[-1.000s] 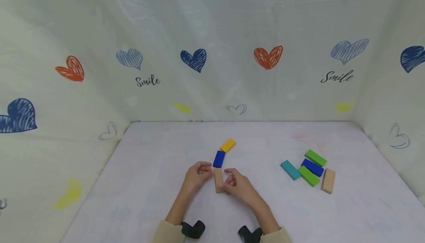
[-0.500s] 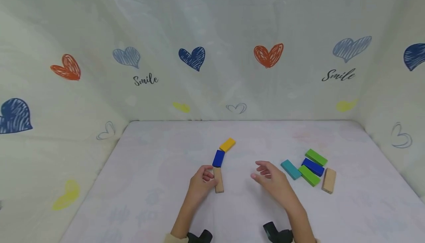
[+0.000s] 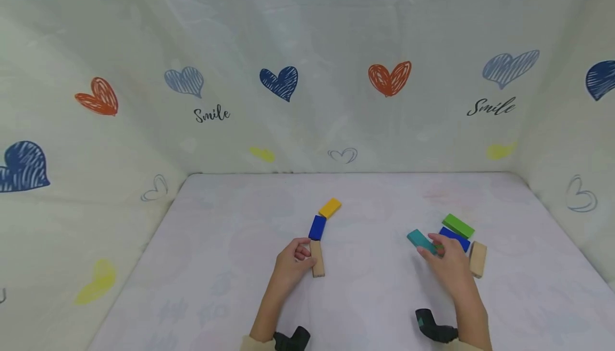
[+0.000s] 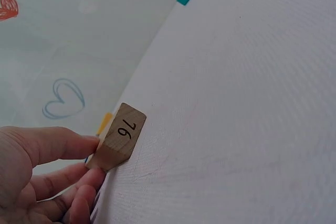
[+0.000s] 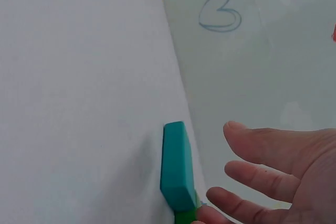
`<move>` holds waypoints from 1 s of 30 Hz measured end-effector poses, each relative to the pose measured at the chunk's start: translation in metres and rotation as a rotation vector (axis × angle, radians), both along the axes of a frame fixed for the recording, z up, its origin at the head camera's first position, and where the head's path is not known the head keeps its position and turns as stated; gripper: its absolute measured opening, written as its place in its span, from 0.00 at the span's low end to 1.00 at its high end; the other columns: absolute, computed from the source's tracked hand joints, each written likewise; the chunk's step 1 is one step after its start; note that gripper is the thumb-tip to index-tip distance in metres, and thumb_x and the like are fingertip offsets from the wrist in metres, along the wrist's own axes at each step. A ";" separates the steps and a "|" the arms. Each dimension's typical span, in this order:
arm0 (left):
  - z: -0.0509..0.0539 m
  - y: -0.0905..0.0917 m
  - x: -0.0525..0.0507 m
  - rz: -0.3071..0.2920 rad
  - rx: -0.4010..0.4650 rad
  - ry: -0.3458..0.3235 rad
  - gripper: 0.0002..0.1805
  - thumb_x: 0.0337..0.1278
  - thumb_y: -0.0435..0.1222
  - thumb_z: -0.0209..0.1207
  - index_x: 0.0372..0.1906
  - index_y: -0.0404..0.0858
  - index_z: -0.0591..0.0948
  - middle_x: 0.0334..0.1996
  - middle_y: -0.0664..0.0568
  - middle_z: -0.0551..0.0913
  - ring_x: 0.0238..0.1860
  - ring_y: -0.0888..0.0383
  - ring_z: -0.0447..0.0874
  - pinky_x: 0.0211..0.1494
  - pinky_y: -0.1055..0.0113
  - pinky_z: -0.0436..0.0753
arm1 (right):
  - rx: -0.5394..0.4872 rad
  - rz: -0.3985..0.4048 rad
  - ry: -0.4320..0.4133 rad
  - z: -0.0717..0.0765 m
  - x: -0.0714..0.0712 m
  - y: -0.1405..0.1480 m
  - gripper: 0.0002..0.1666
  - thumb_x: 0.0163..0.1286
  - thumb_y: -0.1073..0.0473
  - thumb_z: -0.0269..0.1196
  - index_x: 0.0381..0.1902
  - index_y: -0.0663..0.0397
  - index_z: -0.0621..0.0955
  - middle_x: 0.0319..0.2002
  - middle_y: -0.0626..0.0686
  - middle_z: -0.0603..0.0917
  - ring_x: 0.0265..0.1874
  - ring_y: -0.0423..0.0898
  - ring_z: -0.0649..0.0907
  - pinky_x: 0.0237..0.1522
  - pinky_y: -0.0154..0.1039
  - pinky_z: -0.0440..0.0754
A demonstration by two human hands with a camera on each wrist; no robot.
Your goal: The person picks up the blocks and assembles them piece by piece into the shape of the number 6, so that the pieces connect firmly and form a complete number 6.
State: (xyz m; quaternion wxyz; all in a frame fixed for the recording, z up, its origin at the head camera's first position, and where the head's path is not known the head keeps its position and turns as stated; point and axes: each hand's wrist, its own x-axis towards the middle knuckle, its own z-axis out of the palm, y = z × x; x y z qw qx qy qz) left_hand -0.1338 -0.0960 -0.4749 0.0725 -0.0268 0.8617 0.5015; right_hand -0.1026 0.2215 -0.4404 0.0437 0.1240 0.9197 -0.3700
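Note:
In the head view my left hand (image 3: 290,264) grips the left side of a wooden block (image 3: 318,265). The left wrist view shows my thumb and fingertips against this block (image 4: 124,132), its marked face visible. A blue block (image 3: 317,228) and a yellow block (image 3: 330,208) continue the line beyond it. On the right, my right hand (image 3: 451,268) hovers with spread fingers over a green block, mostly hidden, beside a teal block (image 3: 418,238). In the right wrist view the fingers stand apart, right of the teal block (image 5: 177,166).
Around my right hand lie another green block (image 3: 458,225), a second blue block (image 3: 462,240) and a second wooden block (image 3: 478,259). A white cloth covers the table (image 3: 230,217); a curtain with printed hearts (image 3: 326,31) rises behind it.
My right hand has left the near wooden block and moved right to the loose blocks. My left hand has shifted slightly right, its thumb now on the wooden block.

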 end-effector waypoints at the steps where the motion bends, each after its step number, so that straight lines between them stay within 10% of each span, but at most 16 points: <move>1: -0.001 0.000 0.000 0.002 0.002 -0.003 0.24 0.48 0.33 0.64 0.54 0.37 0.75 0.33 0.51 0.76 0.36 0.58 0.71 0.35 0.69 0.72 | 0.003 -0.006 -0.009 -0.002 0.000 0.002 0.36 0.67 0.47 0.56 0.65 0.64 0.64 0.58 0.69 0.65 0.54 0.63 0.69 0.49 0.57 0.73; 30: -0.001 -0.001 -0.001 0.003 -0.006 -0.005 0.24 0.47 0.32 0.64 0.53 0.37 0.76 0.33 0.51 0.77 0.36 0.58 0.71 0.36 0.69 0.71 | 0.088 -0.047 -0.024 -0.015 -0.003 -0.002 0.32 0.63 0.59 0.60 0.62 0.69 0.67 0.56 0.74 0.61 0.57 0.70 0.60 0.55 0.66 0.63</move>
